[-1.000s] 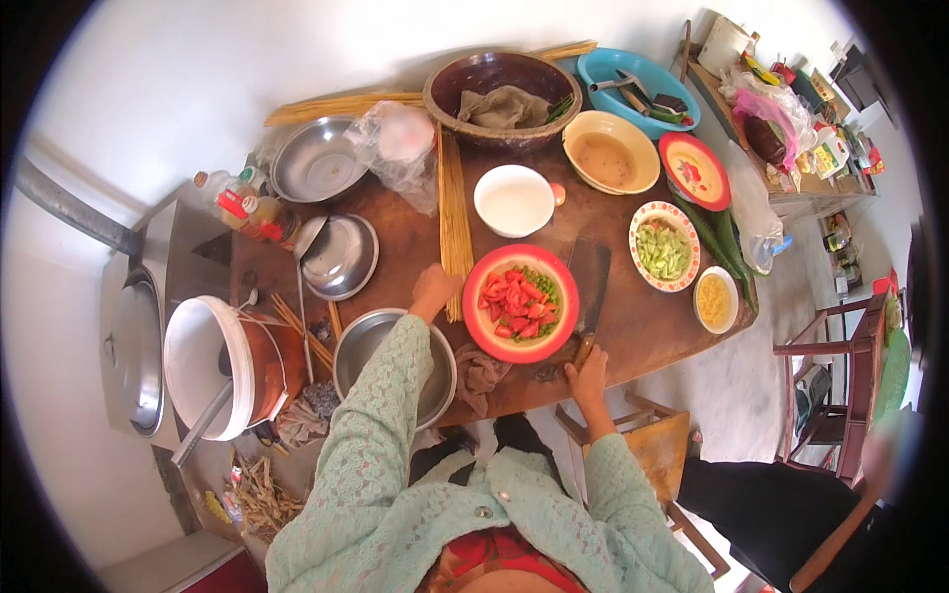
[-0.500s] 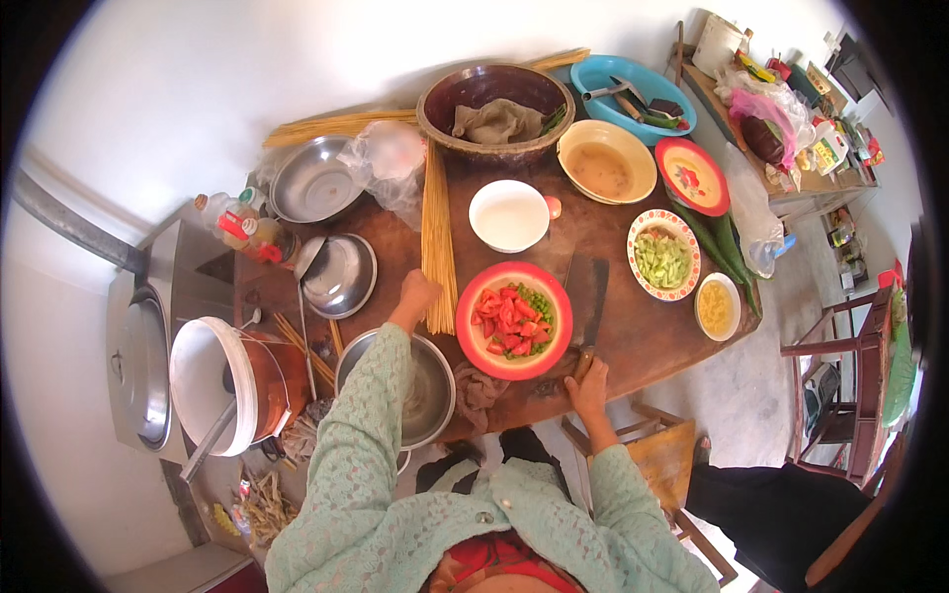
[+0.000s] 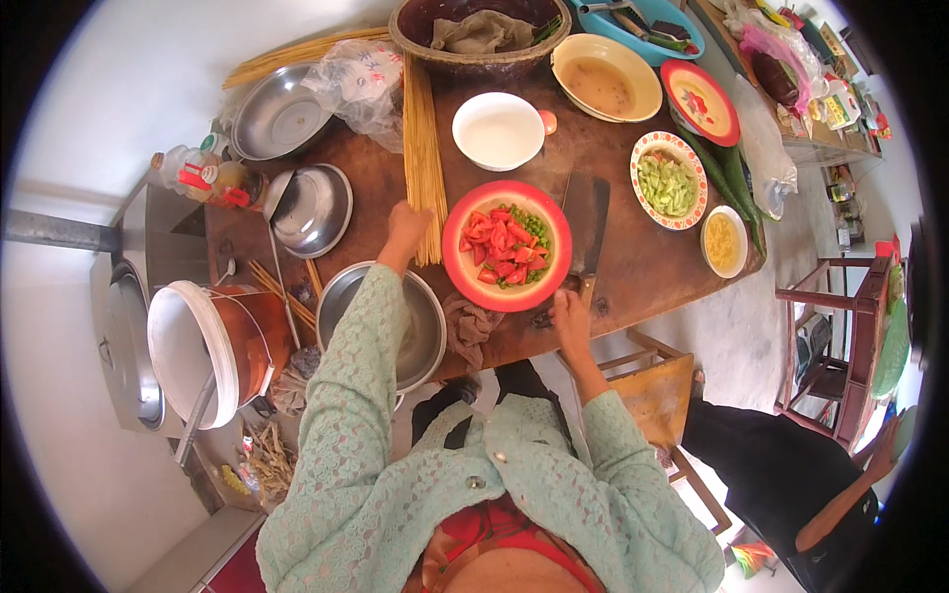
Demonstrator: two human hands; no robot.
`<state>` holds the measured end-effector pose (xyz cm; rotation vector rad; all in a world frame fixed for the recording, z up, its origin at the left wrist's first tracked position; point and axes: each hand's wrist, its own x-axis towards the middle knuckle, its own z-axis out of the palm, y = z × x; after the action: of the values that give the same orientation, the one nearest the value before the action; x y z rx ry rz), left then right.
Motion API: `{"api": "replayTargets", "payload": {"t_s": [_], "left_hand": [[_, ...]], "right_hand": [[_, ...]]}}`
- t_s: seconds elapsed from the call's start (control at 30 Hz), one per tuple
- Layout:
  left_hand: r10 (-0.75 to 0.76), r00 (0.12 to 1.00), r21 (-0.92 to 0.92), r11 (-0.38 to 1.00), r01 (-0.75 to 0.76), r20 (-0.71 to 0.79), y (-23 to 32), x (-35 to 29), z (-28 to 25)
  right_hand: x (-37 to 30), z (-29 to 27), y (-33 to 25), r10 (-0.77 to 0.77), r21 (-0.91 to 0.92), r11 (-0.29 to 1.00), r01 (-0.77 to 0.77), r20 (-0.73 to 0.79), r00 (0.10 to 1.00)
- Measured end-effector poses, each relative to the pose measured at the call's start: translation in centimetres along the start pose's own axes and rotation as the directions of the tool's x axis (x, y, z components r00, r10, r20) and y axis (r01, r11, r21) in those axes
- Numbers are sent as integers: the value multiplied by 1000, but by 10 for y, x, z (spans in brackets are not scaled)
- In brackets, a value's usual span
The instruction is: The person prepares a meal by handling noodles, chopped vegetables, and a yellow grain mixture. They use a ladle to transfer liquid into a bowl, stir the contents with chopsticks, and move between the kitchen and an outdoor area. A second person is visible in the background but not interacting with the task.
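Observation:
My left hand (image 3: 406,235) is closed, its knuckles bent, against the left edge of a bundle of long thin yellow sticks (image 3: 423,163). What its fingers hold, if anything, is hidden. My right hand (image 3: 570,321) is at the table's near edge, beside the wooden handle of a cleaver (image 3: 589,222) that lies flat. Its fingertips are close to that handle and to the rim of a red-edged plate (image 3: 458,276); their grip is unclear. The plate holds cut tomato (image 3: 504,247) and chopped green pieces (image 3: 535,229).
Around the table (image 3: 633,287) stand a white bowl (image 3: 499,130), a bowl of green slices (image 3: 667,183), a small yellow-filled bowl (image 3: 725,242), a cream basin (image 3: 606,75) and a metal basin (image 3: 425,331). A white bucket (image 3: 188,356) is left; a wooden chair (image 3: 657,400) and another person (image 3: 771,465) are right.
The view has shifted, so the tabletop sits higher in the picture. My right hand has moved slightly left and nearer beside the cleaver's handle. My left hand remains by the yellow sticks.

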<state>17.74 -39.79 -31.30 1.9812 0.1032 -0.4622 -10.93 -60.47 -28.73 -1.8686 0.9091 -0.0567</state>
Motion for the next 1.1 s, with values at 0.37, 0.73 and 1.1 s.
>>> {"api": "replayTargets", "payload": {"t_s": [0.37,0.73,1.1], "left_hand": [[-213,976,-66,974,216,54,-3,-5,1],[-247,934,-453,823,344,260,44,-33,-5],[-234,898,-440,808,392,372,84,-68,-19]], "right_hand": [[12,29,-15,178,774,535,-339,289,940],[9,-18,-2,67,848,461,-263,262,963],[-1,-82,-17,83,843,490,-224,211,974]]}}
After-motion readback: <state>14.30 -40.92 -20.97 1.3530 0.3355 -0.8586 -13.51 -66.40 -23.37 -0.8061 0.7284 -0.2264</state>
